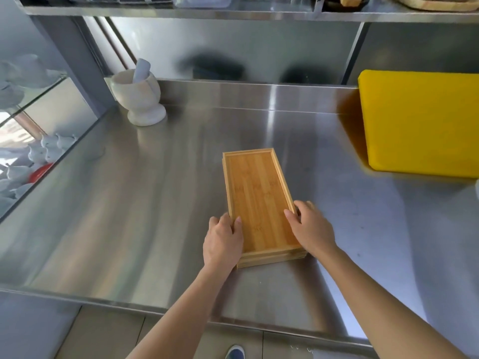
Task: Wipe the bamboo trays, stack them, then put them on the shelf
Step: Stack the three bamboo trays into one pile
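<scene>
A stack of rectangular bamboo trays [256, 193] lies on the steel counter [129, 203], its long side running away from me. The top tray's shallow inside faces up and holds nothing. My left hand [223, 242] grips the stack's near left edge, thumb over the rim. My right hand [311, 229] grips the near right edge, with its thumb on the rim and fingers down the side. A steel shelf [233, 12] runs across the top of the view above the counter.
A white stone mortar with a pestle [138, 97] stands at the back left. A thick yellow cutting board [420, 123] lies at the right. White dishes sit behind glass at the left [33, 156]. The shelf above carries containers and a wooden item at its right end [430, 2].
</scene>
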A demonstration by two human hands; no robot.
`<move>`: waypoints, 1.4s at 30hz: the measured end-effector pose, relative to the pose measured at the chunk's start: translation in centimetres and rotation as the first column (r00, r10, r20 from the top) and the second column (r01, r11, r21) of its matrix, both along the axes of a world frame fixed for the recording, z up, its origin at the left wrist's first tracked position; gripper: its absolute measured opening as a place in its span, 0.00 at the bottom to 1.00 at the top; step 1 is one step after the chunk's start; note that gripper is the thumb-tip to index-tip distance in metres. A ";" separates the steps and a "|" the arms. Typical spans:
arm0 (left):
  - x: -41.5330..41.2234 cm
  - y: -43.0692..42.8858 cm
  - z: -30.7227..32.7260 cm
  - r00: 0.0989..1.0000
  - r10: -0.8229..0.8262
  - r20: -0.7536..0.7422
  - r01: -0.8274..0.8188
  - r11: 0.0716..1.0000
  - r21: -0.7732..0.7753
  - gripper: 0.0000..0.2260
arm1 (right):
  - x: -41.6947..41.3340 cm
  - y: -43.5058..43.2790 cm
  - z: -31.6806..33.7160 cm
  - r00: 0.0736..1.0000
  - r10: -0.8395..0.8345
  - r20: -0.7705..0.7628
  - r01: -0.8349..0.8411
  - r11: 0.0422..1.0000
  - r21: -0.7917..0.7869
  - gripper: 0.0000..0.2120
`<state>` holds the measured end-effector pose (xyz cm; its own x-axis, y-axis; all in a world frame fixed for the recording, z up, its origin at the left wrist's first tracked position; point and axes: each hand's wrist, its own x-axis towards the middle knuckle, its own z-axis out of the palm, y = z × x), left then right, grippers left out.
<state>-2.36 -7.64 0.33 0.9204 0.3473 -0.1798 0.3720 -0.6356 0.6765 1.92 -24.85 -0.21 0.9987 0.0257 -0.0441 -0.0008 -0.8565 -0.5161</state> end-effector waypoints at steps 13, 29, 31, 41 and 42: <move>-4.3 3.0 -3.6 0.785 -0.495 0.373 0.464 0.868 0.175 0.11 | -3.6 -5.2 -0.9 0.902 0.419 0.105 -0.427 0.902 0.072 0.10; -4.9 1.5 -4.2 0.831 -0.382 0.405 0.376 0.922 0.099 0.12 | -4.3 -4.9 -1.1 0.923 0.363 0.130 -0.372 0.927 0.050 0.05; -5.0 1.5 -4.3 0.841 -0.361 0.403 0.364 0.928 0.073 0.11 | -4.4 -4.9 -1.2 0.922 0.362 0.140 -0.372 0.926 0.055 0.05; -5.5 1.2 -3.9 0.852 -0.372 0.368 0.345 0.928 0.138 0.16 | -4.5 -4.9 -1.1 0.913 0.406 0.039 -0.406 0.914 -0.012 0.11; -5.5 1.1 -3.9 0.856 -0.369 0.362 0.341 0.930 0.140 0.15 | -4.6 -4.9 -1.1 0.912 0.407 0.042 -0.407 0.913 -0.015 0.11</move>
